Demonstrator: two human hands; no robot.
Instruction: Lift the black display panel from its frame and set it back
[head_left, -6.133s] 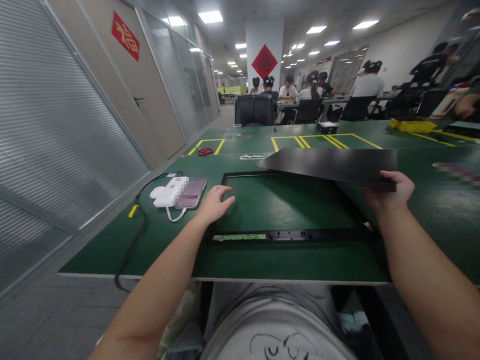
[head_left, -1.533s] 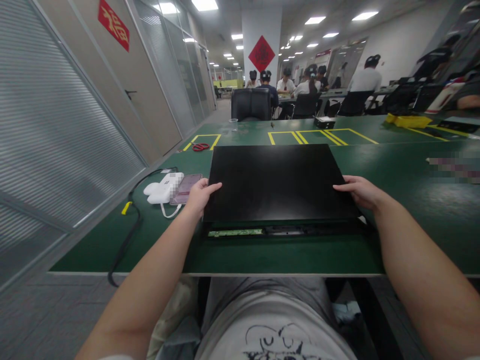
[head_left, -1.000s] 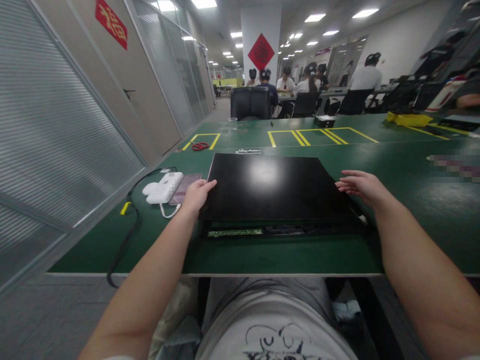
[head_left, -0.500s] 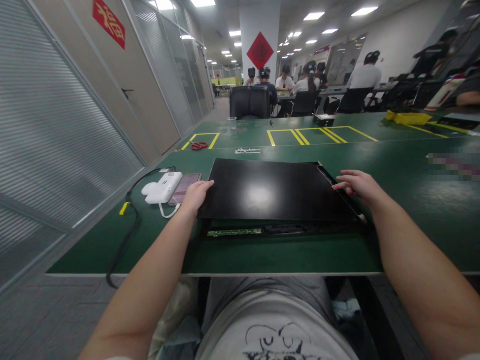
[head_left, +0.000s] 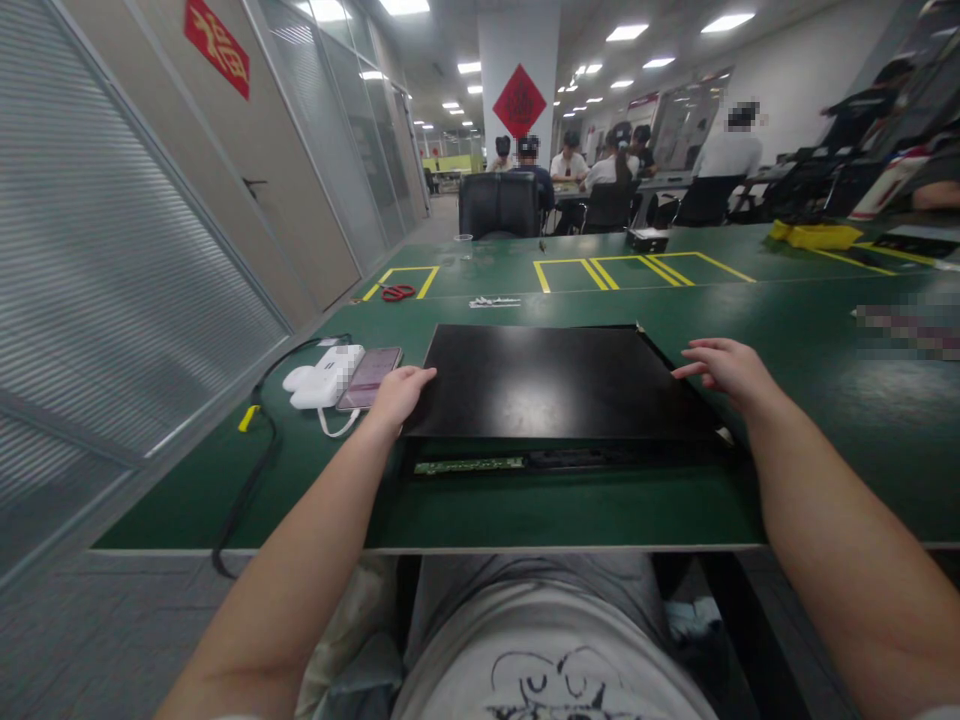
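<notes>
- Two hands are flanking the black panel (head_left: pixel 555 385), which is lying flat on the green table (head_left: pixel 525 510) between your fingertips, over a dark frame.
- Nearest you, short of both sets of fingers, a green circuit strip (head_left: pixel 469 466) is showing along the frame's near edge, uncovered by the panel. Sliding the panel toward you risks scraping it.
- Your left hand (head_left: pixel 401 388) is resting against the panel's left edge, thumb pointing inward. I cannot tell whether the fingers are pinching under the edge or only leaning on it.
- Your right hand (head_left: pixel 724 368) is hovering spread and loose, gripping nothing, with its fingertips just beside the right edge. Whether they are touching it is unclear. With that side unheld, a push from the left could skew the panel in its frame.
- Just outside your left fingers, a phone (head_left: pixel 367 378) and a white charger (head_left: pixel 322 375) are lying, with a black cable (head_left: pixel 255 470) trailing off the table. A swinging forearm could snag it.
- Well beyond your fingertips, small white parts (head_left: pixel 493 301) and red scissors (head_left: pixel 396 292) are lying.
</notes>
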